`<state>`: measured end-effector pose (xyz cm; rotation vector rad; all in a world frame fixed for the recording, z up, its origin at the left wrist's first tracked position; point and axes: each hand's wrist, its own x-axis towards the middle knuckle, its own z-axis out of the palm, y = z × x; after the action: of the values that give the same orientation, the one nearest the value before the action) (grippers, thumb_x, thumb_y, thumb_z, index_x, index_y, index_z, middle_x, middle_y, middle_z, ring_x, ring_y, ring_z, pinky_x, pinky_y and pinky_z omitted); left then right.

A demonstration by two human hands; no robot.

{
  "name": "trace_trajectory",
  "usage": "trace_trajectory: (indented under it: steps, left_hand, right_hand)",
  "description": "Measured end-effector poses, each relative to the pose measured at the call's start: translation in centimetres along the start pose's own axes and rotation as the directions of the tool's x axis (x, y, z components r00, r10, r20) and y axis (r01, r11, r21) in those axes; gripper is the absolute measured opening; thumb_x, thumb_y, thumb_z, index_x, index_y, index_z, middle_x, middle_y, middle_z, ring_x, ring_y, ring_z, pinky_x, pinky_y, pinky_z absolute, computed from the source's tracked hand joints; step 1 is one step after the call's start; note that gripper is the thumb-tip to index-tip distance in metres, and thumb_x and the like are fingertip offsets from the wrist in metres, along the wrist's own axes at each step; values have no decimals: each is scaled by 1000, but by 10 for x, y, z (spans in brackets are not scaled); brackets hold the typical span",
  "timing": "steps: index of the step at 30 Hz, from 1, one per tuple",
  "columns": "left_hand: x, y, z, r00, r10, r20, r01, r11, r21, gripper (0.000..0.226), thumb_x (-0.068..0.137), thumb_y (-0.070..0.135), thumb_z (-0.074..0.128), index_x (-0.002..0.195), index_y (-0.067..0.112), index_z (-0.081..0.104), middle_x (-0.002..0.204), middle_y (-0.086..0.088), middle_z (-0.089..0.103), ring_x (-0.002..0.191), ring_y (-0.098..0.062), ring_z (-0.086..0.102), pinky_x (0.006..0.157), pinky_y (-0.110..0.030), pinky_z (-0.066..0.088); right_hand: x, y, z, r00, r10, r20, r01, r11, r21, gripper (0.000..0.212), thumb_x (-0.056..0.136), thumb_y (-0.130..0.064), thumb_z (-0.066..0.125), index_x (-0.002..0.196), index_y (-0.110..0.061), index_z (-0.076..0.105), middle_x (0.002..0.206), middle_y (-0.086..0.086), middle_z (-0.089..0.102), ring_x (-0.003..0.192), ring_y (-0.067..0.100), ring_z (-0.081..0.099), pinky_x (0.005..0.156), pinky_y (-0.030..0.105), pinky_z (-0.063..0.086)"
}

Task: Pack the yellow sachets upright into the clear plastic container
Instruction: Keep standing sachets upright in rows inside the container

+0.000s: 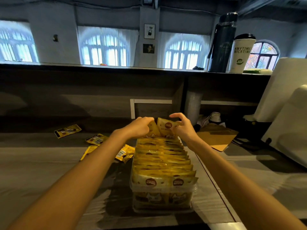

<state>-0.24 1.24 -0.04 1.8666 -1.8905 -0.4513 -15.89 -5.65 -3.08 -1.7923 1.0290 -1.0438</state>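
Observation:
A clear plastic container stands lengthwise in front of me, filled with two rows of several yellow sachets set upright. At its far end my left hand grips the top of a yellow sachet in the left row. My right hand pinches another yellow sachet in the right row. Both sachets stick up above the packed rows. Three loose yellow sachets lie flat on the table to the left: one, another, and a third partly under my left forearm.
A brown cardboard piece lies right of the container's far end. A white appliance fills the right side. On the raised counter behind stand a dark flask and a white paper cup. The grey table extends left.

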Motion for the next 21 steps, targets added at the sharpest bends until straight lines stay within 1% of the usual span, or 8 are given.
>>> trace_trajectory:
  steps: [2,4,9,12,14,16,18,21]
  left_hand:
    - [3,-3,4,999,-5,44,4,1000,13,44,93,-4,34,132,15,46,130,-13,51,118,-27,51,95,-39,47]
    - [7,-7,8,998,-14,69,11,999,46,39,94,-1,36,127,17,46,127,-13,51,114,-28,52,95,-42,48]
    - [13,-14,15,997,-35,70,34,999,21,22,95,6,42,116,12,46,110,-8,50,97,-17,50,80,-28,44]
    - [12,-21,15,1000,-10,4,10,999,36,19,94,14,49,110,8,58,113,-12,58,98,-21,55,83,-33,46]
    - [11,-24,14,1000,-3,9,3,999,40,22,95,18,47,109,8,62,112,-13,62,102,-24,58,86,-35,47]
    - [11,-25,13,998,-13,68,9,999,54,25,97,20,42,110,10,62,111,-11,62,103,-24,58,90,-37,46]
    - [13,-24,12,987,-32,156,11,991,132,27,100,23,36,106,12,60,103,-9,60,98,-22,55,91,-41,43]
    - [15,-16,9,963,-76,258,24,979,201,28,101,23,31,88,12,53,80,-3,47,78,-14,44,74,-29,37]
  right_hand:
    - [-1,4,-1,998,8,60,-4,997,-71,32,90,5,46,115,-11,59,112,10,56,109,22,55,81,31,54]
    - [-4,5,-3,993,42,112,-27,991,-127,26,94,-4,46,115,-7,61,117,15,60,114,26,56,93,35,50]
    - [-3,8,-5,977,75,197,-20,964,-266,29,96,-7,42,118,-2,60,120,17,59,106,20,53,88,28,43]
    - [-1,11,-6,972,77,222,-5,950,-312,28,96,-6,43,117,-1,60,120,19,60,114,27,55,93,32,45]
    - [2,10,-7,964,87,251,7,936,-351,27,96,-8,43,118,-2,59,120,18,60,116,28,55,95,34,45]
    - [3,8,-7,948,111,298,16,919,-394,28,97,-10,41,119,-3,58,121,17,59,116,28,54,95,33,43]
    - [5,8,-9,931,139,339,21,904,-428,29,99,-13,38,119,-3,57,121,17,58,117,28,53,95,32,42]
    - [6,8,-11,900,186,394,5,899,-437,32,100,-18,36,120,-5,56,113,10,56,116,24,51,97,32,38]
